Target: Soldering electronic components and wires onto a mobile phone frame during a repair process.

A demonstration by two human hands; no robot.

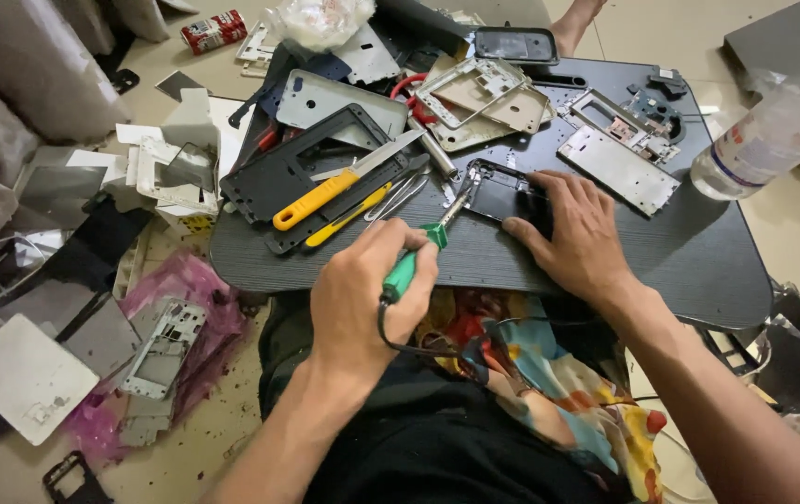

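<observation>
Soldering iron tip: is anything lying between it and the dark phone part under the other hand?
Nothing visible does. The left hand holds the green-handled soldering iron, whose tip already reaches the left edge of the dark phone part, which the right hand presses onto the black table. The tweezers lie left of the shaft.

At the top left, on the floor, we see a small red can (pixel 214 30) lying on its side, wrapped in a red-and-white label. Near the top middle sits a crumpled clear plastic bag (pixel 319 21). At the far edge of the tabletop (pixel 605 271) lies a dark phone screen (pixel 515 44), a rounded rectangle facing up and unlit. On the right, a clear plastic bottle (pixel 765 140) lies tilted, with a white label carrying red and blue marks. At lower left, pink plastic wrapping (pixel 190 289) lies crumpled on the floor.
</observation>
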